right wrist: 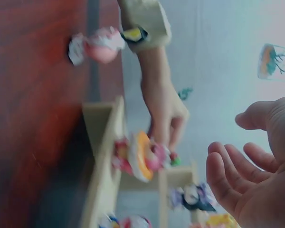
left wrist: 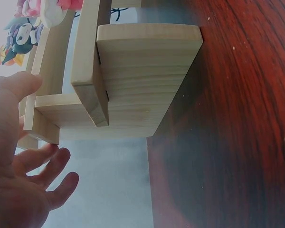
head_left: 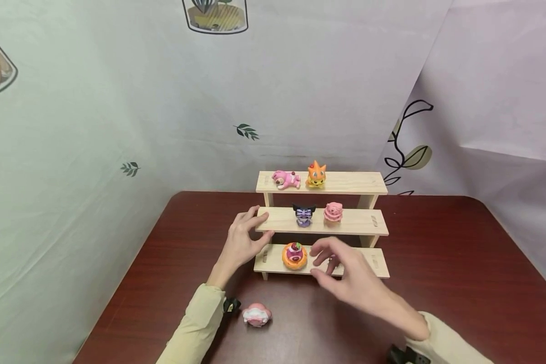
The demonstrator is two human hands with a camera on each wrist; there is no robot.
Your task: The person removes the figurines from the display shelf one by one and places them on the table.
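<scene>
Here, near mid-frame, the left hand (head_left: 242, 238) grips the left end of the wooden shelf (head_left: 357, 222); below centre, the released right hand (head_left: 352, 275) hovers just right of the orange-ringed figurine (head_left: 294, 256).

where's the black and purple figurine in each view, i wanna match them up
Head: the black and purple figurine is slightly right of and below centre.
Left wrist: upper-left corner, lying sideways in the picture.
Right wrist: low, right of centre, blurred.
Shared landmark: the wooden shelf.
</scene>
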